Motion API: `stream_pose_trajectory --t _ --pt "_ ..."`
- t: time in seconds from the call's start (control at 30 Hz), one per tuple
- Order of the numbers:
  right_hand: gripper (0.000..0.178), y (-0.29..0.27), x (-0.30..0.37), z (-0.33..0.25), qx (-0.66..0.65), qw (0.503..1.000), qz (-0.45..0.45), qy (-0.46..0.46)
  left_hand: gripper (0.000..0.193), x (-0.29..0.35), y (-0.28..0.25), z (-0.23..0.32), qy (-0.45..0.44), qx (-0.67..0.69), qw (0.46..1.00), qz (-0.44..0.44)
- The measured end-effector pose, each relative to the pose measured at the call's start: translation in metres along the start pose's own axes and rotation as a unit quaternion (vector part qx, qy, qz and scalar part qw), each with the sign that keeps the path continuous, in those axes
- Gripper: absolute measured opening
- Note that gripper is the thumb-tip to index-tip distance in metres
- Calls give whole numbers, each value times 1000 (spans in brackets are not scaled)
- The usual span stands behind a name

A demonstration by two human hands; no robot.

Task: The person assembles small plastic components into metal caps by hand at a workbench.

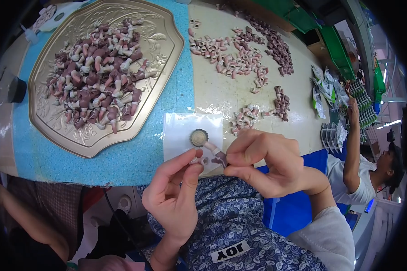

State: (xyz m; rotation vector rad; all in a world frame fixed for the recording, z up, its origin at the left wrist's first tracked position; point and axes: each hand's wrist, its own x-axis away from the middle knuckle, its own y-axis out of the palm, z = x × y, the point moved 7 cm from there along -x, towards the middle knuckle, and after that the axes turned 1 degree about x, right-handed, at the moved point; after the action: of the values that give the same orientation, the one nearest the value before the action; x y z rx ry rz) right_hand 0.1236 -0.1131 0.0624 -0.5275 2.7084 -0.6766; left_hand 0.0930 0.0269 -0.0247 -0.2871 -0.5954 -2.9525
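My left hand [174, 194] pinches a small pink-and-white moulded tube piece [205, 161] between thumb and fingertips. My right hand [271, 162] is closed on a mauve-and-pale moulded piece [216, 152] that looks like a doll's limb. The two pieces are close together; whether they touch I cannot tell. Just beyond my fingers, a bottle cap [198, 137] with a pale, dull filling lies on a white sheet [176, 126]. The pale end of the mauve piece reaches toward the cap's edge.
A gold embossed tray [160, 77] heaped with joined mauve, pink and white pieces [99, 72] stands at left on a blue mat [185, 97]. Loose pink tubes [235, 58] and mauve pieces [280, 54] are spread at right. A co-worker [357, 167] reaches toward packets at far right.
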Motion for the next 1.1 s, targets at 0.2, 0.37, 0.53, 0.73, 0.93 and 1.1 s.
stream_pose_trajectory --t 0.2,0.37,0.53,0.73,0.93,1.1 --pt "18 4 3 0 -24 999 25 -26 21 5 2 3 42 -44 998 0" --pt "18 8 7 -2 -11 999 18 -46 21 11 4 7 132 -74 989 7" --pt "18 10 10 1 16 996 45 -69 20 6 4 1 130 -61 989 26" --pt "22 -6 7 0 163 985 45 -19 20 5 7 6 150 -120 981 25" --pt "22 18 13 4 299 953 -18 -55 7 4 19 16 131 -187 973 -34" --pt "20 25 23 -2 270 959 -11 -80 23 7 36 16 159 -286 937 -123"
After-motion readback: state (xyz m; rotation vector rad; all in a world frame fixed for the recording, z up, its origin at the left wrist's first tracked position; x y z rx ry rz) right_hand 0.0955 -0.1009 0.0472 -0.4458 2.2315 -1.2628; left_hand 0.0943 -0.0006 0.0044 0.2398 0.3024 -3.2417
